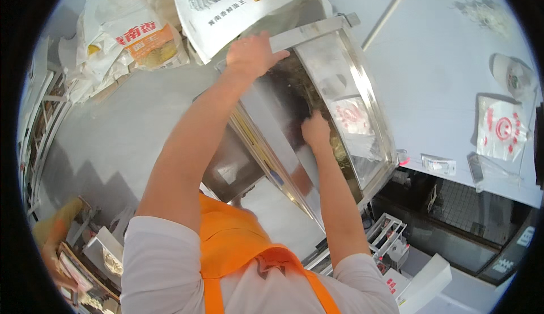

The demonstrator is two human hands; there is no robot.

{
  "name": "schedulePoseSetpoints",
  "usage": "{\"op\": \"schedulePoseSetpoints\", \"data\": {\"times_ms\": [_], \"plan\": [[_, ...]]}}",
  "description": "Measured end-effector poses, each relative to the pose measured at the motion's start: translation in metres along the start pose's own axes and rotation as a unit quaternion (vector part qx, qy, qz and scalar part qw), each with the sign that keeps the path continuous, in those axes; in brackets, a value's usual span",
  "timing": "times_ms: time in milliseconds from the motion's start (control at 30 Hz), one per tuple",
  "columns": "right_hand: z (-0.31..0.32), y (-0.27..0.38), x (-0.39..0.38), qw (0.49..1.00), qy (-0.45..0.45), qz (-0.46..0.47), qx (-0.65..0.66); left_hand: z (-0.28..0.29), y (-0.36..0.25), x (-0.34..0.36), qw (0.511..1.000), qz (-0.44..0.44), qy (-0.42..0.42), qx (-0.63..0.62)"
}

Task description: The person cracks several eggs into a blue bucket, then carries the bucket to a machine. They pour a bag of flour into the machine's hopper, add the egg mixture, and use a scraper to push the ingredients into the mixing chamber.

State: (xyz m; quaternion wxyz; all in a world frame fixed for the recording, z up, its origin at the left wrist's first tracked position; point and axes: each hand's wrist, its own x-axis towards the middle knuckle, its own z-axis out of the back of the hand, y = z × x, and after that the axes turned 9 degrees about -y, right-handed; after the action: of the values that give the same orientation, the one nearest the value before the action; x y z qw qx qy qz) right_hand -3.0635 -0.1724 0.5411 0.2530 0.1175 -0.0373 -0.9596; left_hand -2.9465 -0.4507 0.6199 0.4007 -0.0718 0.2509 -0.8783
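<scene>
A steel-framed case (371, 87) with clear panels stands tilted across the view in front of me, its dark inside showing between my hands. My left hand (249, 55) grips the upper end of its steel frame, the thumb stretched along the rim, just below a large printed noodle bag (243, 16). Inside the case my right hand (315, 129) is closed, low beside the clear panel. What it holds, if anything, is lost in the dark. Brownish-yellow patches show on the case's inner surface near my right wrist.
More printed bags (150, 45) are piled at the far left. A white plastic bag with a red round print (501, 130) lies on the pale surface at right. Below stands a white wire rack (388, 234). Another person's hand (54, 251) shows at the lower left.
</scene>
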Motion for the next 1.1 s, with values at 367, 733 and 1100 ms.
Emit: {"op": "schedulePoseSetpoints", "data": {"times_ms": [367, 733, 1100], "plan": [[0.131, -0.095, -0.219, 0.855, -0.089, -0.206, 0.467, -0.008, 0.005, -0.001, 0.999, 0.0, -0.041, 0.035], [0.066, -0.157, -0.157, -0.003, 0.023, -0.307, 0.951, -0.004, -0.005, -0.009, 0.999, 0.013, -0.022, 0.043], [0.102, -0.155, -0.169, 0.877, -0.196, -0.148, 0.413, -0.009, -0.007, -0.004, 0.997, 0.029, -0.024, 0.063]]}}
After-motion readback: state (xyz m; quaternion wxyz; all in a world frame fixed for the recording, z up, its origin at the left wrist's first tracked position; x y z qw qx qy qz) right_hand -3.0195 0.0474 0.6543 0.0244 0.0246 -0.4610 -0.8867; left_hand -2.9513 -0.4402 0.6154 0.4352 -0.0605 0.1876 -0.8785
